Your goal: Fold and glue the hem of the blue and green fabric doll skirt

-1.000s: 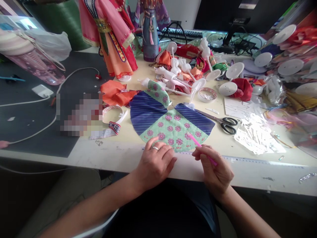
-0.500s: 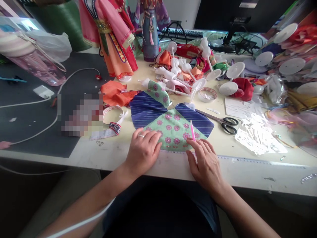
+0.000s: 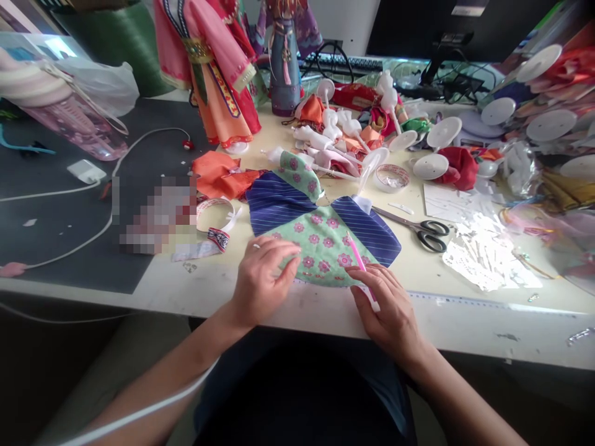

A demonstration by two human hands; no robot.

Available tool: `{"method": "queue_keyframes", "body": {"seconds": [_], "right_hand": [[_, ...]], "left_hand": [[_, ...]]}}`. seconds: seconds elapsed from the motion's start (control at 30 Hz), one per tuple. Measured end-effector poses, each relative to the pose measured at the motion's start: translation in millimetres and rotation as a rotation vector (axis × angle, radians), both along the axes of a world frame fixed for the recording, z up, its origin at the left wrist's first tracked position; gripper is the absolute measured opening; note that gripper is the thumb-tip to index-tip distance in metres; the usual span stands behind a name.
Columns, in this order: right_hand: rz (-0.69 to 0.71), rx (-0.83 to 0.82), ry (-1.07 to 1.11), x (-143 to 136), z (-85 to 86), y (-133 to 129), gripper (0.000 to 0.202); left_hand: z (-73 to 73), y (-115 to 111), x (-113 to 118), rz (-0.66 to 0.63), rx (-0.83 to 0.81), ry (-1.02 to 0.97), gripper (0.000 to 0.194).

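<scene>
Spread near the table's front edge is a doll-sized garment piece of green cloth with pink flowers (image 3: pixel 320 244) and dark blue striped cloth (image 3: pixel 372 232). My left hand (image 3: pixel 263 279) rests over its left lower edge, thumb apart and fingers stretched out, holding nothing. A slim pink pen (image 3: pixel 357 253) is in my right hand (image 3: pixel 388 303), between thumb and fingers, at the garment's lower right, its tip pointing up and away. Partly under the cloth's lower edge lies a clear ruler (image 3: pixel 446 300).
Black-handled scissors (image 3: pixel 430 232) lie right of the garment. Tape rolls (image 3: pixel 392 178), orange cloth (image 3: pixel 220 176) and white doll stands (image 3: pixel 444 132) crowd the table. Dressed dolls (image 3: pixel 204 68) stand behind, left of a monitor (image 3: pixel 418 31). A pink bottle (image 3: pixel 74 118) leans at left.
The pen has tilted further left and slid lower through my right hand's fingers. My left hand's fingers have lifted a little, and the cloth has shifted slightly.
</scene>
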State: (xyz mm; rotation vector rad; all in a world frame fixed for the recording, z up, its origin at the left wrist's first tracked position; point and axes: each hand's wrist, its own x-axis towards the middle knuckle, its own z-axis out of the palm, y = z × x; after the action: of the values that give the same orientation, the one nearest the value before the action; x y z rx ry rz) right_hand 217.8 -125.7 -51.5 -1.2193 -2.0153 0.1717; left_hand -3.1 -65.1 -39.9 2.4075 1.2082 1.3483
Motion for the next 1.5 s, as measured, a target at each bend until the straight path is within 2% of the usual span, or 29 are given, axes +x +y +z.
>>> {"method": "queue_keyframes", "body": {"seconds": [0.1,0.23,0.4,0.47,0.63,0.8,1.5], "right_hand": [[-0.023,-0.013,0.108,-1,1.8,0,0.034],[-0.036,-0.003,0.152,-10,4.2,0,0.031],[0.01,0.049,0.121,-22,3.6,1,0.031],[0.006,0.06,0.118,-24,3.0,1,0.031],[0.005,0.08,0.099,-23,1.9,3,0.029],[0.035,0.102,0.094,-23,1.4,4,0.025],[0.033,0.137,0.008,-24,2.0,4,0.021]], "left_hand": [[2.3,-12,14,-0.117,-0.238,-0.162,0.006],[0.0,-22,25,-0.233,-0.522,-0.234,0.009],[-0.8,-23,23,-0.253,-0.654,-0.256,0.011],[-0.8,-24,23,-0.261,-0.61,-0.249,0.01],[-1.9,-27,25,-0.308,-0.373,-0.143,0.008],[-3.8,-27,26,-0.316,-0.251,-0.086,0.005],[-7.4,-29,24,-0.262,-0.198,-0.02,0.007]]}}
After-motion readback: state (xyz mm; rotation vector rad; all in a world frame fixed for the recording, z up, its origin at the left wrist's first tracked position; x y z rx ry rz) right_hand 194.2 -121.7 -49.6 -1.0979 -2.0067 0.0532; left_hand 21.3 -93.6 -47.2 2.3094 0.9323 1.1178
